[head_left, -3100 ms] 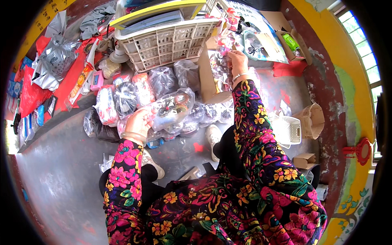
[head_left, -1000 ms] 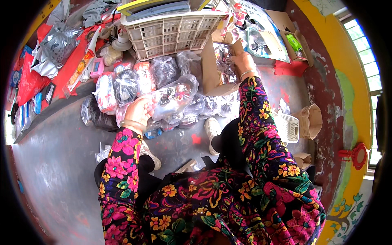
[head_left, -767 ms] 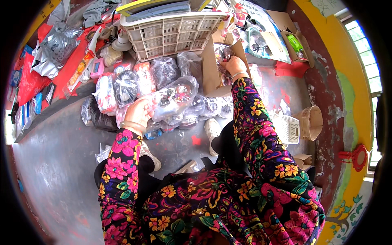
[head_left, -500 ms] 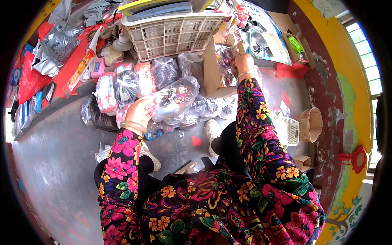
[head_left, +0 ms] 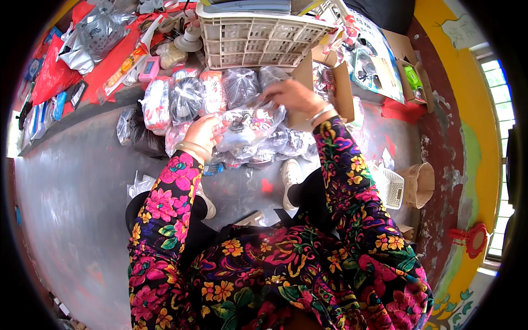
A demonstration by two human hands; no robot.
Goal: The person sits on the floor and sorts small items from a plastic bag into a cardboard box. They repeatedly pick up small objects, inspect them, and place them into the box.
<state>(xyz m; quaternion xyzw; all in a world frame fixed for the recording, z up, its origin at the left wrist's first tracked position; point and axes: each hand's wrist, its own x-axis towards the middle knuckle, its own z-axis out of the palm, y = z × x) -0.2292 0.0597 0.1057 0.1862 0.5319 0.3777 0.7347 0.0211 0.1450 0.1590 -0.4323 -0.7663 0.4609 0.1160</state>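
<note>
Far left: red sheet (head_left: 52, 82) on the floor with flat packets and a crumpled silver bag (head_left: 96, 36). Next, row of clear packed bags (head_left: 187, 99) lying on the grey floor (head_left: 71, 181) in front of a white slatted crate (head_left: 258, 36). Left hand (head_left: 202, 132) grips the left end of a clear plastic bag (head_left: 247, 124), fingers curled around the film. Bag is held above the pile, just in front of the crate, with small dark and pale items inside. Long axis runs roughly left to right, right end tilted slightly up and away from the person. Right hand (head_left: 294, 96) is at the bag's upper right end, fingers pinching or pressing the film there; can't tell whether it's a full grip. Further right: open cardboard box (head_left: 338, 91), then a small white basket (head_left: 390, 187) beside a brown paper bag (head_left: 421, 184) near the painted wall.
</note>
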